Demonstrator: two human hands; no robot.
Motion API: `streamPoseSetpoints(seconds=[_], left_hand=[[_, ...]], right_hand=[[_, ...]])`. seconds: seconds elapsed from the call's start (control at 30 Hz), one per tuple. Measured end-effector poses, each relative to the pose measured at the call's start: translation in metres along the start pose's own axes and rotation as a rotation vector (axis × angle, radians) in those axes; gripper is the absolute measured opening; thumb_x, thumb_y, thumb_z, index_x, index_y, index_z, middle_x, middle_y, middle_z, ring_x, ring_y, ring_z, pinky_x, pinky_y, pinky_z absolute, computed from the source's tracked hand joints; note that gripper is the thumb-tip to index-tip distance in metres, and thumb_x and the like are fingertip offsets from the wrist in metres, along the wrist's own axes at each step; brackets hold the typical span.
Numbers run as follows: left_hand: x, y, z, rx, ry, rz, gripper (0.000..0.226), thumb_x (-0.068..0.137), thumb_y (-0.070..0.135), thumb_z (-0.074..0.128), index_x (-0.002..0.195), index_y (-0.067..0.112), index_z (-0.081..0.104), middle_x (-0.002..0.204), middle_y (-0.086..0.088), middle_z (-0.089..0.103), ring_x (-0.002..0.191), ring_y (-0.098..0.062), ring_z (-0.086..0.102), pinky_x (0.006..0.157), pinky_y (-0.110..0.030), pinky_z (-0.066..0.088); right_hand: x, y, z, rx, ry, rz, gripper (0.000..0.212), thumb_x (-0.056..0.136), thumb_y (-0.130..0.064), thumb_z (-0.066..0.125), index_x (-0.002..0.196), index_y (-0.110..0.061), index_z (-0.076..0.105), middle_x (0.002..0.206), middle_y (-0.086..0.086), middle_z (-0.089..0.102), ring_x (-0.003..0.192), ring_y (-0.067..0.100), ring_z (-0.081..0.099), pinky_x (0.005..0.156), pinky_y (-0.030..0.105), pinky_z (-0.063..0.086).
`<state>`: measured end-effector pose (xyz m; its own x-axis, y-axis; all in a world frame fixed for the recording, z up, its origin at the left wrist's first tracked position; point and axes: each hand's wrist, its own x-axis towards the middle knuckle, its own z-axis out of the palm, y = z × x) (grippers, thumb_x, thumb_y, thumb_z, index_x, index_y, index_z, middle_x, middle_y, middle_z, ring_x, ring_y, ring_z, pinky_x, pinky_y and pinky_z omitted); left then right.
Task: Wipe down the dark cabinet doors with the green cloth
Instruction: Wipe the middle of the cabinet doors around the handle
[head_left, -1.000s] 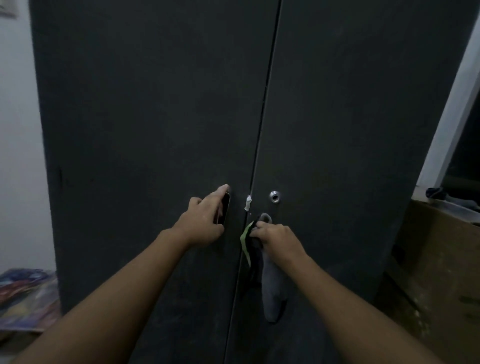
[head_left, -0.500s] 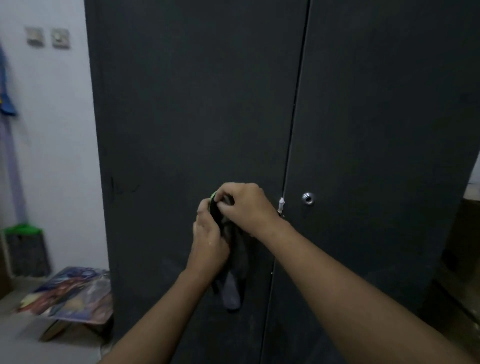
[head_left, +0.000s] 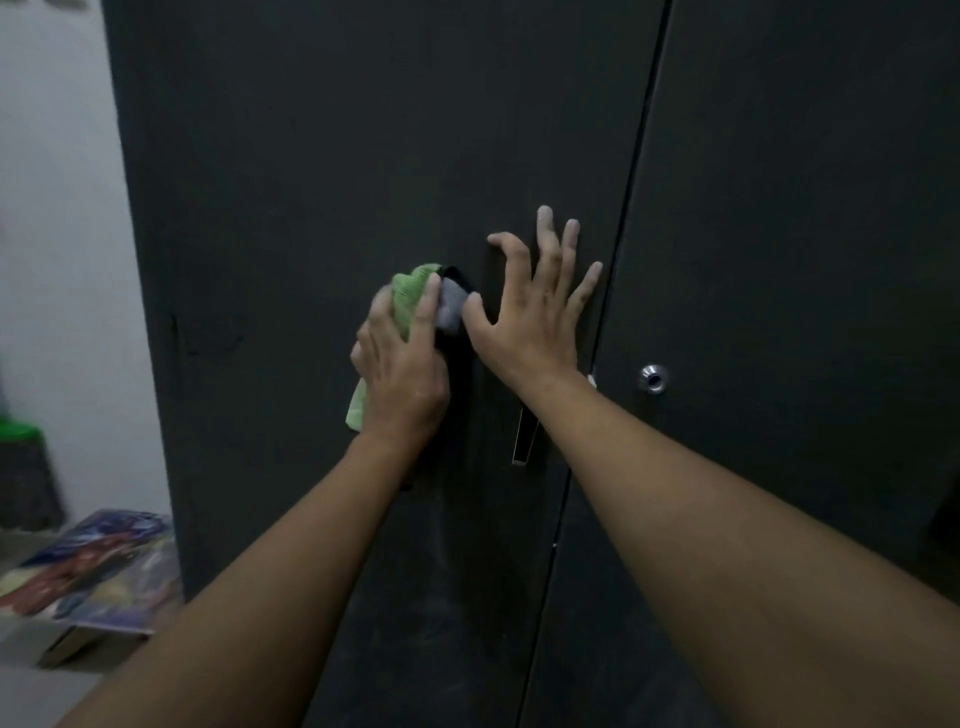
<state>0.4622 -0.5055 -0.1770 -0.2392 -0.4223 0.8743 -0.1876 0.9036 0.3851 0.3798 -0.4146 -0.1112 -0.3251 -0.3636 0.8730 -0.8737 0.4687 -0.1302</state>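
Looking through the head view, we press the green cloth (head_left: 408, 296) against the left door (head_left: 311, 182) at mid-height, left of the seam. Our left grip (head_left: 402, 366) curls round the bunched cloth. Our right grip (head_left: 535, 312) lies spread flat on the same door, holding nothing, just above the handle (head_left: 524, 439). We judge the wiping barely begun: pale dusty smears show lower down, and the right door (head_left: 805, 208) is yet to be wiped.

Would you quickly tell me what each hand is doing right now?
The left hand grips the cloth against the left door.
The right hand is open, fingers spread flat on the same door.
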Motion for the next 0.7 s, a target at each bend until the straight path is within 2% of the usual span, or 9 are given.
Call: streamPoseSetpoints(seconds=[0.17,0.27,0.33,0.43,0.5,0.57,0.63,0.7], left_hand=[[-0.056,-0.023,0.041,0.113,-0.104,0.221,0.063,0.09,0.041,0.043,0.15,0.032,0.028,0.145,-0.013,0.024,0.119,-0.03,0.034,0.098,-0.044,0.023],[-0.094,-0.041,0.059,0.217,-0.127,0.424,0.063,0.089,0.043,0.047,0.149,0.034,0.031,0.14,-0.01,0.031,0.11,-0.029,0.039,0.09,-0.042,0.027],[-0.113,-0.054,0.062,0.267,-0.164,0.521,0.069,0.087,0.04,0.048,0.152,0.036,0.024,0.142,-0.007,0.031,0.109,-0.026,0.039,0.09,-0.041,0.027],[-0.116,-0.077,0.053,0.344,-0.218,0.617,0.071,0.085,0.04,0.046,0.151,0.038,0.018,0.14,-0.006,0.033,0.108,-0.025,0.04,0.09,-0.04,0.027],[-0.102,-0.089,0.041,0.351,-0.201,0.587,0.068,0.085,0.043,0.045,0.149,0.041,0.019,0.137,-0.007,0.034,0.107,-0.026,0.04,0.089,-0.04,0.026],[-0.078,-0.094,0.026,0.31,-0.125,0.483,0.067,0.085,0.042,0.053,0.147,0.04,0.027,0.137,-0.008,0.035,0.108,-0.029,0.041,0.09,-0.041,0.026],[-0.047,-0.089,0.008,0.244,-0.005,0.319,0.063,0.084,0.034,0.06,0.143,0.036,0.037,0.139,-0.008,0.032,0.113,-0.03,0.039,0.093,-0.044,0.027],[-0.012,-0.074,-0.007,0.142,0.131,0.137,0.057,0.084,0.026,0.057,0.14,0.033,0.044,0.145,-0.006,0.028,0.12,-0.028,0.033,0.1,-0.046,0.028]], right_hand=[[-0.001,0.003,0.008,0.058,0.069,-0.044,0.052,0.083,-0.03,0.05,0.134,-0.025,0.047,0.165,0.014,0.008,0.152,0.038,-0.008,0.115,0.069,-0.007],[-0.003,0.002,0.01,0.006,0.051,-0.069,0.055,0.08,-0.031,0.049,0.135,-0.024,0.046,0.165,0.015,0.007,0.151,0.042,-0.008,0.113,0.071,-0.007],[-0.006,0.003,0.01,-0.018,0.006,-0.201,0.056,0.079,-0.028,0.051,0.134,-0.022,0.049,0.164,0.013,0.015,0.151,0.041,-0.002,0.112,0.072,-0.005],[-0.01,0.009,0.013,-0.021,-0.106,-0.575,0.047,0.08,-0.019,0.051,0.126,-0.016,0.061,0.151,0.014,0.042,0.149,0.037,0.023,0.114,0.071,0.006],[-0.008,0.015,0.017,0.016,-0.088,-0.665,0.039,0.08,-0.016,0.051,0.114,-0.013,0.068,0.135,0.014,0.057,0.139,0.037,0.038,0.115,0.066,0.015],[-0.007,0.018,0.02,0.073,-0.007,-0.655,0.034,0.079,-0.014,0.051,0.105,-0.013,0.072,0.117,0.013,0.063,0.122,0.032,0.044,0.112,0.058,0.029],[-0.007,0.019,0.022,0.126,0.052,-0.648,0.033,0.08,-0.011,0.049,0.102,-0.012,0.073,0.104,0.011,0.063,0.11,0.03,0.044,0.101,0.049,0.042],[-0.009,0.018,0.023,0.163,0.083,-0.606,0.034,0.08,-0.009,0.048,0.103,-0.01,0.073,0.096,0.008,0.063,0.105,0.032,0.048,0.093,0.036,0.046]])
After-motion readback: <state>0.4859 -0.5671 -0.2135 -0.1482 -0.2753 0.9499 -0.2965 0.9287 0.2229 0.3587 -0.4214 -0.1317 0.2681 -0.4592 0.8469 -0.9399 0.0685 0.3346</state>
